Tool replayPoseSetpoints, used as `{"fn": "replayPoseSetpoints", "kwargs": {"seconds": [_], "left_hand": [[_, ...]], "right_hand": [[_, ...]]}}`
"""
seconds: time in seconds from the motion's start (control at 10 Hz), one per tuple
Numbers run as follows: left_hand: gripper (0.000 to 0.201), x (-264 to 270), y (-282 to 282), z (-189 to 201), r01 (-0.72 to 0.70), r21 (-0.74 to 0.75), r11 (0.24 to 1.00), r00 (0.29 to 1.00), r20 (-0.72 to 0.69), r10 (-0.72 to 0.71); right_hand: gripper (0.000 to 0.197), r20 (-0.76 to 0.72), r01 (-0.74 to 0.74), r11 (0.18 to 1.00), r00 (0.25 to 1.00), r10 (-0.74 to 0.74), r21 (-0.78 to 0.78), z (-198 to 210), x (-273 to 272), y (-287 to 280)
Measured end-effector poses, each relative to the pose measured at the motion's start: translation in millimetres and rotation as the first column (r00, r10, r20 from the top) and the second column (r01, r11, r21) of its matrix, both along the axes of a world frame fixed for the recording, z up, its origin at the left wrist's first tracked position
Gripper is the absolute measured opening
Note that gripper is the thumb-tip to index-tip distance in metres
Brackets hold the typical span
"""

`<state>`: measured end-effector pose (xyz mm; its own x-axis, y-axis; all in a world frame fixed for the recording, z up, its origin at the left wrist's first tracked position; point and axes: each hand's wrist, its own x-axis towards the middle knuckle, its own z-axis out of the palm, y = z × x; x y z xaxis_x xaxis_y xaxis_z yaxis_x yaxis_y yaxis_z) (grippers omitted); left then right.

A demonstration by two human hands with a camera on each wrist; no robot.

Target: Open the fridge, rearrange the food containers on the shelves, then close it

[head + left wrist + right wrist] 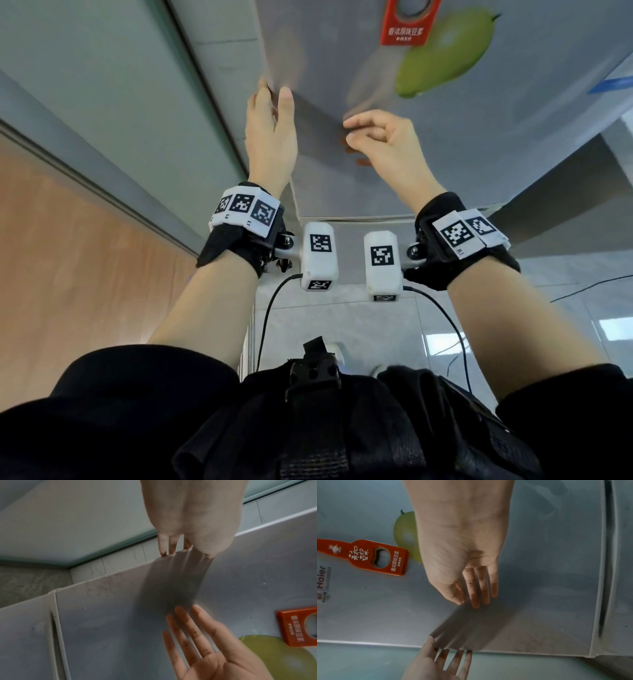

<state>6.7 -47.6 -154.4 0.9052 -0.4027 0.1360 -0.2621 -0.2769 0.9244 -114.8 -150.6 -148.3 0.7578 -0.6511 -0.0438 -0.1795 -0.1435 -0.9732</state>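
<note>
The grey fridge door (445,120) fills the upper head view and looks closed; no shelves or food containers show. My left hand (274,92) is at the door's left edge. Its fingers (163,550) reach behind that edge and its thumb (209,553) lies on the front face, pinching the edge. My right hand (349,133) hovers just in front of the door, right of the left hand, fingers loose and holding nothing. In the right wrist view the right hand's fingers (476,599) point at the door (539,588) near the left hand (447,647).
A red bottle-opener magnet (409,24) and a green fruit sticker (445,54) sit on the door. A second door panel (25,635) adjoins across a seam. A grey wall and a wooden panel (68,257) stand close on the left. Tiled floor (342,325) lies below.
</note>
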Motion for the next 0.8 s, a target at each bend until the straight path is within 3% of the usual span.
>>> {"fn": "replayPoseSetpoints", "kwargs": {"seconds": [0.5,0.8], "left_hand": [[0.041,-8.8,-8.2,4.9,-0.031,-0.052,0.998,0.998,-0.053,0.028],[0.058,-62.1,-8.9,18.5,-0.067,-0.070,0.995,0.994,-0.094,0.060]], "right_hand": [[0.013,-0.035,-0.033,0.999,0.999,0.033,0.001,0.8,-0.4,-6.6],[0.011,0.007,-0.108,0.994,0.994,0.108,-0.004,11.1,-46.5,-11.1]]}}
